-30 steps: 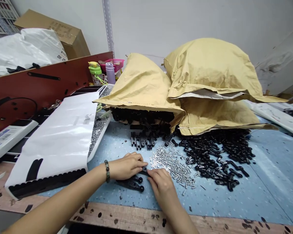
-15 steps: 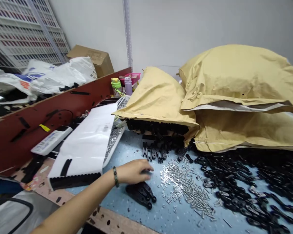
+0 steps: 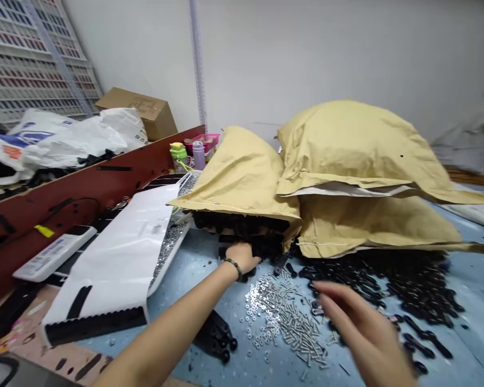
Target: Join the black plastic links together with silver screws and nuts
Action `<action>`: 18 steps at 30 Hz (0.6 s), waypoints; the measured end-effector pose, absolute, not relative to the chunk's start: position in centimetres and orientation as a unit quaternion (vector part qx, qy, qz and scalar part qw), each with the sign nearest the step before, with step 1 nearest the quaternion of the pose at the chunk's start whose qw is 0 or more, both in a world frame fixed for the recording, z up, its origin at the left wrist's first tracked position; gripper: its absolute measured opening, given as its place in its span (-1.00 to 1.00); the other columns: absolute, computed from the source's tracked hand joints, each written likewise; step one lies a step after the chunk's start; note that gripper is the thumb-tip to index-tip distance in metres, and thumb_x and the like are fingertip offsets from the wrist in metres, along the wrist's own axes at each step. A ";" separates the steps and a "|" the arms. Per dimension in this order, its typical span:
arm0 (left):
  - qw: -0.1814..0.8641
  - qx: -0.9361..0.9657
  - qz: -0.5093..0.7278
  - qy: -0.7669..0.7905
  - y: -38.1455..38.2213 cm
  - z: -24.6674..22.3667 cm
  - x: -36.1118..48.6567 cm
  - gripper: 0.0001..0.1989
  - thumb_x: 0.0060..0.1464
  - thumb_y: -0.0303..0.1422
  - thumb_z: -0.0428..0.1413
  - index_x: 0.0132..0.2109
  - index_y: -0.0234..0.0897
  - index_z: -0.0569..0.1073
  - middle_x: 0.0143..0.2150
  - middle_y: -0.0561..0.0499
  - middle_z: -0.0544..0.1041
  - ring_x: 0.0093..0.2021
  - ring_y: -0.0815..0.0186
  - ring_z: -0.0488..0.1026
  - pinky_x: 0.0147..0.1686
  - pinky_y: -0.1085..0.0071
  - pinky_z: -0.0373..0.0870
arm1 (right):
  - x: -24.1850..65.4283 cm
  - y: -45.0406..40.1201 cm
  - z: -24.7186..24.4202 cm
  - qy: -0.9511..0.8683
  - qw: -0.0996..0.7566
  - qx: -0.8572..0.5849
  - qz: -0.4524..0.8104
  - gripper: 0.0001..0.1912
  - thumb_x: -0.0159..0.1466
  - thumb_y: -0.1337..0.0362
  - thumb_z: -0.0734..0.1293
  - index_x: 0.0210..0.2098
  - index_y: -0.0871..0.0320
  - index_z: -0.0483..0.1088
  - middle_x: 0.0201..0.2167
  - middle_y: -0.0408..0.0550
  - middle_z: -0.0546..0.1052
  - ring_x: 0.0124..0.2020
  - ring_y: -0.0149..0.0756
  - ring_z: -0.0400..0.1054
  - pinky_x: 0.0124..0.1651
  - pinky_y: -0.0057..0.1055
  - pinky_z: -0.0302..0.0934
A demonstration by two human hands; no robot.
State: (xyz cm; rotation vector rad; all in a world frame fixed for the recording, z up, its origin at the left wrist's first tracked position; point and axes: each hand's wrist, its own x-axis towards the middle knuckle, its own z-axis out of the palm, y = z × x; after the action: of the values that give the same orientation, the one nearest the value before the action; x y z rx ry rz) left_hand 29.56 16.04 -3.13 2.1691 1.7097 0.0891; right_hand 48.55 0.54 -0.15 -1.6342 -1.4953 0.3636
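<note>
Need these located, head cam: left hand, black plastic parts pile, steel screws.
left hand [image 3: 242, 257], head view, on the back of the hand
black plastic parts [image 3: 403, 274], head view, on the middle of the pile right of the bag
steel screws [image 3: 294, 328], head view, on the middle of the loose spread

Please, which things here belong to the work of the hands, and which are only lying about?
Part of the work: left hand, right hand, black plastic links, kraft paper bag, steel screws, small metal rings.
Just lying about: cardboard box, white plastic sacks, purple bottle.
</note>
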 end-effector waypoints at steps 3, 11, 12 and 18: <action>0.192 0.776 0.049 0.599 16.7 -3.0 28.2 -0.73 0.24 -0.20 0.07 -0.09 -0.33 0.44 -0.10 -0.06 0.48 -0.14 0.24 0.46 -0.12 0.19 0.43 | 49.0 4.8 -3.1 -0.602 0.319 -0.726 0.099 -0.82 0.29 0.28 0.22 -0.24 0.15 0.46 -0.28 0.02 0.49 -0.29 -0.20 0.41 -0.23 -0.35 0.33; 0.149 0.784 0.090 0.596 16.7 -2.9 26.9 -0.74 0.24 -0.21 0.07 -0.09 -0.33 0.43 -0.06 -0.08 0.46 -0.06 0.19 0.42 -0.06 0.14 0.38 | 47.5 8.8 -7.4 -0.588 0.297 -0.751 0.030 -0.90 0.17 0.44 0.27 -0.39 0.17 0.42 -0.31 0.09 0.42 -0.21 -0.03 0.33 -0.20 -0.23 0.21; 0.147 0.789 0.089 0.590 16.5 -3.1 27.3 -0.74 0.21 -0.21 0.10 -0.11 -0.33 0.44 -0.03 -0.09 0.44 -0.01 0.16 0.39 -0.02 0.10 0.35 | 47.6 8.3 -7.4 -0.591 0.306 -0.746 0.035 -0.89 0.20 0.42 0.25 -0.34 0.17 0.41 -0.31 0.07 0.43 -0.23 -0.06 0.34 -0.19 -0.24 0.22; 0.187 0.820 0.130 0.525 14.9 -3.5 28.3 -0.85 0.21 -0.36 0.09 -0.11 -0.33 0.43 -0.01 -0.10 0.44 0.06 0.14 0.35 0.06 0.10 0.26 | 47.5 5.1 -5.9 -0.588 0.441 -0.668 0.118 -0.77 0.31 0.18 0.20 -0.18 0.16 0.40 -0.24 0.03 0.47 -0.27 -0.22 0.40 -0.19 -0.34 0.33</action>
State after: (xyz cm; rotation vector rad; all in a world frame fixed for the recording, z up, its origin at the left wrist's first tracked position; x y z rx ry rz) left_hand 28.34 14.88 -3.46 2.3075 1.4791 0.3665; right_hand 47.52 5.07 -5.92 -1.6576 -1.4592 0.2929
